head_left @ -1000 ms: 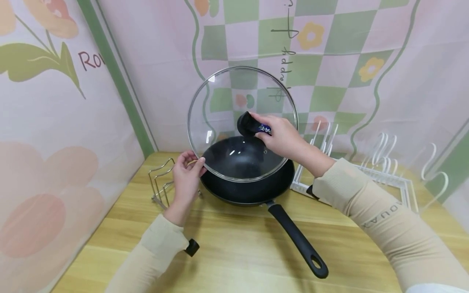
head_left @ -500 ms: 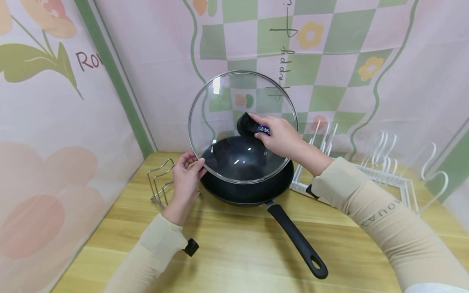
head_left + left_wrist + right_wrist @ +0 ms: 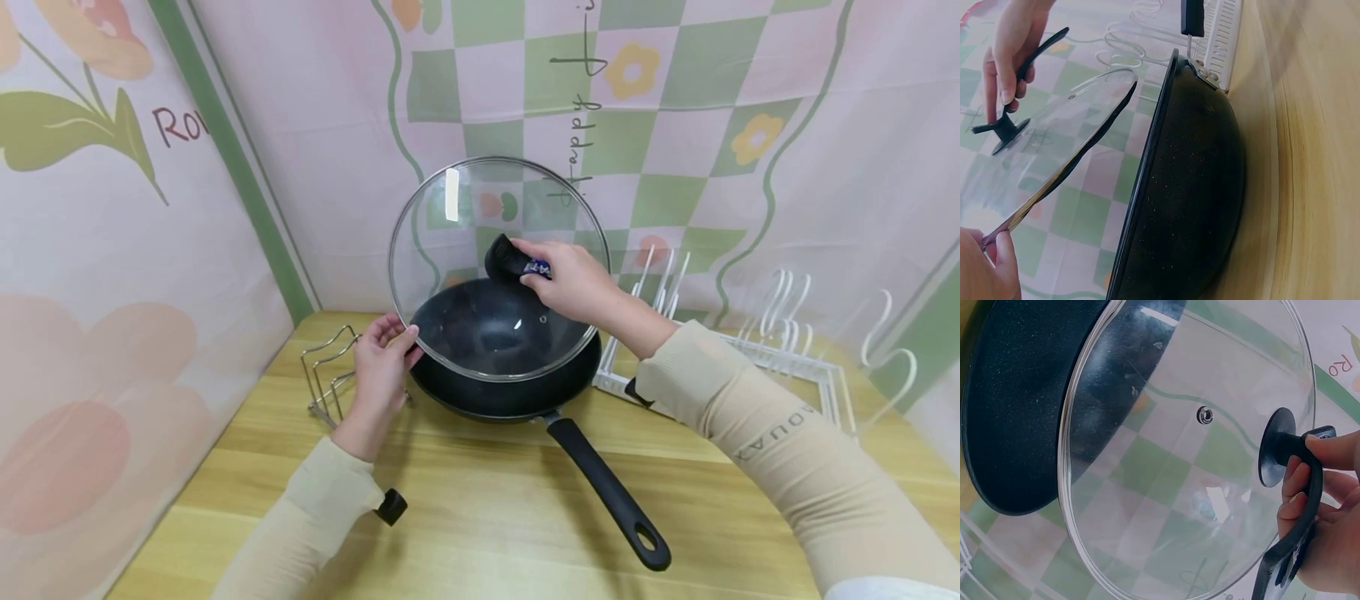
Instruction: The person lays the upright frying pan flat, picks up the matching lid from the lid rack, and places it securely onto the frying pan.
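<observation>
A round glass lid [image 3: 457, 242] with a metal rim hangs tilted above a black frying pan [image 3: 510, 396]. My right hand [image 3: 573, 279] grips the lid's black handle [image 3: 1310, 481], fingers curled under it in the right wrist view. At the lid's lower left edge, my left hand [image 3: 381, 358] pinches the rim between thumb and fingers. The left wrist view shows a gap between the lid's rim [image 3: 1079, 156] and the deep pan [image 3: 1191, 181]. The pan's long black handle [image 3: 611, 492] points toward the front right.
To the left of the pan stands a metal wire rack [image 3: 322, 375], partly behind my left hand. A white rack [image 3: 821, 375] with upright hooks sits on the right. Everything stands on a wooden table [image 3: 480, 508], with a patterned cloth [image 3: 337, 167] behind.
The lid's upper edge has come down and its tilt is flatter, with the light reflection shifting on the glass. Both hands keep their hold and have barely moved. The pan stays put.
</observation>
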